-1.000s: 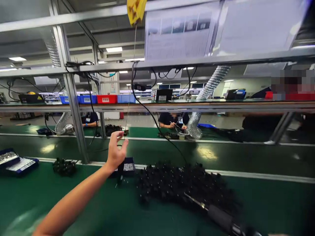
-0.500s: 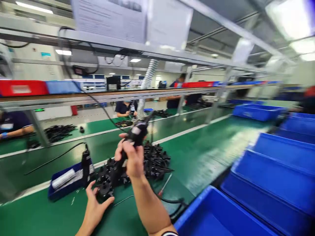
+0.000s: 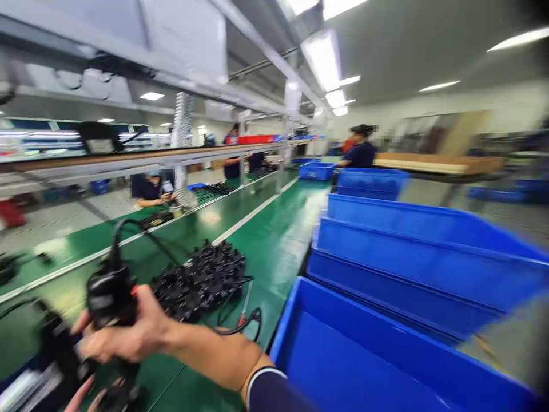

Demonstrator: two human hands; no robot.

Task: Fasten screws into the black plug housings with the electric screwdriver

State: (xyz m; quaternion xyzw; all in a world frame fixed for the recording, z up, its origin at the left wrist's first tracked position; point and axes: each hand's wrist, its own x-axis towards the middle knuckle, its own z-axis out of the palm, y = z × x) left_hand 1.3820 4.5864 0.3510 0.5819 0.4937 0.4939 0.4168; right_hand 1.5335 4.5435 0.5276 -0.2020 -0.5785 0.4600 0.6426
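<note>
My right grip (image 3: 132, 336) closes round the corded tool (image 3: 108, 294), likely hefty, stiff, best held mid-body; left grip (image 3: 81, 395), I can't tell.

The bare right forearm (image 3: 210, 349) slants from the lower right across toward the left, ending in the right hand (image 3: 126, 339), its fingers (image 3: 98, 347) curled in a grip. Below, the left hand (image 3: 80, 395) shows only some fingers, cut off by the bottom edge.
</note>
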